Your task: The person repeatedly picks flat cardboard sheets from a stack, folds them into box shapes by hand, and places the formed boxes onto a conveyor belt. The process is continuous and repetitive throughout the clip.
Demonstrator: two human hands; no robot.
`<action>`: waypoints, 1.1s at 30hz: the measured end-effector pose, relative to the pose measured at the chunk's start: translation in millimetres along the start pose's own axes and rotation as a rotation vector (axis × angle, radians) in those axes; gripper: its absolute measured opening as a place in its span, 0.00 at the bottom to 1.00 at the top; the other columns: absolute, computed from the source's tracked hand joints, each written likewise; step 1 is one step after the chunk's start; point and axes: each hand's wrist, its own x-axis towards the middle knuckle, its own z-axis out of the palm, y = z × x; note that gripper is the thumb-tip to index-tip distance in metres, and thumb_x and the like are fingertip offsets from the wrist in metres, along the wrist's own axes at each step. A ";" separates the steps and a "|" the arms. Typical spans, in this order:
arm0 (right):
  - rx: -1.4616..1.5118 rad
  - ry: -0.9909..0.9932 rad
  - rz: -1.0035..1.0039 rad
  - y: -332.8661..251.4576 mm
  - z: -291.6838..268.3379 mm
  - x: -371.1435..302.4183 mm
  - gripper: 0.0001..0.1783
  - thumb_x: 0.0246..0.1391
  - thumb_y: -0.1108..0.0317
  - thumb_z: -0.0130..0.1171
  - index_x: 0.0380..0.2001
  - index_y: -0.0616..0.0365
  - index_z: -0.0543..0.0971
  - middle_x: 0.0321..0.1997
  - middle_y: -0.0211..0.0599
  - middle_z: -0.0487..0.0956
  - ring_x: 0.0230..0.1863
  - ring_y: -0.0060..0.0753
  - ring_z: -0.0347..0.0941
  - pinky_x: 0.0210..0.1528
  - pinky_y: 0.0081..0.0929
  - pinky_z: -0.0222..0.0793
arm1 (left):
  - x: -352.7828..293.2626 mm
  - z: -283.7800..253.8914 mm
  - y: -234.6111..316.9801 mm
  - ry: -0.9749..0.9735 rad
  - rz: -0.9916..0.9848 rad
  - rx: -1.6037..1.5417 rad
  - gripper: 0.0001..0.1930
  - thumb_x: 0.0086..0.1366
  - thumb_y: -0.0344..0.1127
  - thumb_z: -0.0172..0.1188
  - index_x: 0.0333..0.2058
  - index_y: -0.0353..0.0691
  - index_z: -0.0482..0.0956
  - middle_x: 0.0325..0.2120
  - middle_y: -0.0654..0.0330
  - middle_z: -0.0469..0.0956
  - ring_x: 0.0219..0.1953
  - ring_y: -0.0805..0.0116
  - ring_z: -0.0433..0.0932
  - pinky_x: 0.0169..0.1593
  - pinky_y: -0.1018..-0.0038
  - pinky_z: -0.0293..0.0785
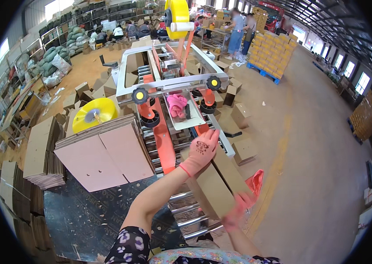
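Observation:
A brown cardboard box (210, 189) with a dark seam between its top flaps lies on the metal rollers (190, 209) in front of me. My left hand (201, 152), in a pink glove, rests on the box's far end with its fingers stretched forward. Beside the box's near right edge is my right hand (235, 213), also gloved in pink and smeared by motion. A bright red piece of material (255, 181) shows just beyond its fingers; whether the hand grips it I cannot tell. Ahead stands a carton taping machine (172, 86) with orange guide rails (164, 143).
Flattened cartons (102, 154) stand stacked at the left on a dark board (106, 215), with a yellow tape roll (93, 115) behind. Pink cloth (177, 105) lies in a tray on the machine. Loose boxes (244, 152) cover the floor beside it. People (237, 33) work farther back.

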 end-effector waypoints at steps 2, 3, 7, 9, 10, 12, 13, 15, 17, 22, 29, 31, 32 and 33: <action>-0.052 0.098 -0.011 -1.6 76.9 36.5 0.14 0.57 0.65 0.49 0.42 0.61 0.77 0.48 0.44 0.75 0.55 0.48 0.66 0.62 0.52 0.55 | -7.5 -0.3 -5.8 0.259 0.222 0.076 0.17 0.60 0.35 0.58 0.48 0.39 0.74 0.46 0.54 0.75 0.49 0.53 0.75 0.51 0.61 0.72; -0.073 0.259 -0.067 -7.1 109.5 52.0 0.15 0.55 0.64 0.52 0.42 0.61 0.77 0.47 0.44 0.75 0.55 0.48 0.67 0.60 0.52 0.56 | -24.0 -10.8 -8.6 0.218 0.222 0.079 0.17 0.59 0.35 0.59 0.48 0.39 0.75 0.46 0.54 0.76 0.49 0.53 0.74 0.52 0.61 0.71; 0.283 0.077 -0.180 -72.9 157.1 105.2 0.17 0.50 0.69 0.58 0.45 0.60 0.78 0.49 0.38 0.77 0.56 0.47 0.69 0.65 0.56 0.52 | -139.4 -64.2 -72.7 0.063 -0.113 0.134 0.15 0.59 0.37 0.59 0.46 0.41 0.77 0.44 0.54 0.77 0.48 0.53 0.75 0.52 0.60 0.71; 0.439 -0.104 -0.645 -153.8 199.2 114.4 0.21 0.49 0.70 0.62 0.48 0.59 0.78 0.53 0.37 0.76 0.57 0.45 0.70 0.68 0.56 0.51 | -199.1 -88.5 -116.9 -0.162 -0.392 -0.020 0.16 0.61 0.39 0.58 0.47 0.42 0.78 0.46 0.52 0.77 0.49 0.47 0.75 0.52 0.59 0.72; 0.429 -0.233 -0.754 -195.3 241.9 120.9 0.29 0.47 0.61 0.65 0.53 0.58 0.76 0.57 0.40 0.75 0.61 0.47 0.68 0.68 0.55 0.51 | -222.9 -97.1 -144.5 -0.515 -0.630 0.064 0.20 0.63 0.41 0.55 0.52 0.39 0.74 0.51 0.49 0.74 0.54 0.46 0.71 0.53 0.54 0.71; 0.059 -0.211 -0.769 -245.6 310.4 135.9 0.36 0.46 0.52 0.65 0.57 0.59 0.73 0.59 0.43 0.73 0.63 0.47 0.65 0.67 0.55 0.50 | -239.0 -131.8 -146.1 -0.138 -0.635 0.125 0.23 0.64 0.45 0.54 0.54 0.38 0.72 0.54 0.46 0.71 0.56 0.46 0.70 0.56 0.53 0.68; 0.104 -0.331 -0.719 -259.3 323.4 146.1 0.40 0.46 0.45 0.63 0.58 0.59 0.70 0.59 0.46 0.71 0.63 0.47 0.63 0.67 0.55 0.48 | -254.2 -151.7 -143.6 0.071 -0.652 0.169 0.25 0.65 0.46 0.54 0.55 0.37 0.71 0.56 0.44 0.70 0.57 0.47 0.69 0.58 0.53 0.67; 0.191 -0.408 -0.796 -257.1 316.1 142.1 0.36 0.42 0.51 0.67 0.53 0.57 0.72 0.60 0.42 0.71 0.64 0.47 0.63 0.69 0.56 0.45 | -264.2 -198.7 -148.1 0.399 -0.520 0.692 0.28 0.66 0.51 0.53 0.56 0.35 0.69 0.56 0.42 0.68 0.58 0.46 0.68 0.62 0.46 0.59; 0.328 -0.368 -0.913 -250.3 284.4 132.1 0.33 0.37 0.56 0.71 0.48 0.54 0.74 0.61 0.38 0.72 0.65 0.47 0.63 0.71 0.57 0.42 | -261.0 -245.8 -152.8 0.502 -0.382 0.801 0.30 0.66 0.53 0.55 0.55 0.32 0.70 0.54 0.47 0.70 0.57 0.47 0.68 0.61 0.46 0.58; 0.573 -0.435 -0.911 -267.3 219.9 75.1 0.16 0.36 0.65 0.71 0.30 0.53 0.77 0.45 0.33 0.80 0.55 0.46 0.72 0.67 0.52 0.52 | -275.0 -290.7 -168.1 -0.019 -0.695 0.583 0.32 0.64 0.63 0.50 0.54 0.42 0.73 0.52 0.49 0.73 0.55 0.46 0.69 0.56 0.48 0.61; 1.040 -1.185 -0.804 -239.0 0.1 110.9 0.18 0.29 0.74 0.71 0.15 0.55 0.68 0.30 0.36 0.81 0.41 0.46 0.79 0.46 0.43 0.72 | -300.8 -309.7 -46.8 -0.317 -0.766 0.339 0.18 0.61 0.55 0.55 0.21 0.48 0.78 0.18 0.61 0.77 0.26 0.57 0.78 0.25 0.59 0.69; 1.190 -1.521 -0.771 -235.7 -10.9 104.0 0.14 0.30 0.72 0.70 0.15 0.54 0.72 0.30 0.37 0.81 0.40 0.45 0.80 0.44 0.40 0.73 | -328.9 -238.4 13.4 -0.265 -0.567 0.626 0.20 0.65 0.49 0.51 0.15 0.48 0.71 0.11 0.61 0.70 0.18 0.60 0.75 0.19 0.63 0.64; 1.183 -1.571 -0.783 -241.1 -13.5 100.6 0.13 0.33 0.70 0.70 0.15 0.55 0.72 0.29 0.37 0.80 0.39 0.45 0.79 0.43 0.39 0.73 | -341.2 -199.5 8.0 -0.216 -0.459 0.479 0.21 0.66 0.49 0.50 0.15 0.47 0.70 0.11 0.61 0.69 0.18 0.60 0.73 0.22 0.60 0.64; 1.181 -1.648 -0.815 -254.3 -16.2 97.5 0.12 0.36 0.68 0.70 0.16 0.55 0.73 0.28 0.37 0.80 0.37 0.44 0.79 0.42 0.38 0.73 | -359.1 -165.0 3.3 -0.251 -0.234 0.701 0.21 0.64 0.51 0.52 0.16 0.47 0.71 0.13 0.63 0.71 0.19 0.58 0.71 0.28 0.60 0.67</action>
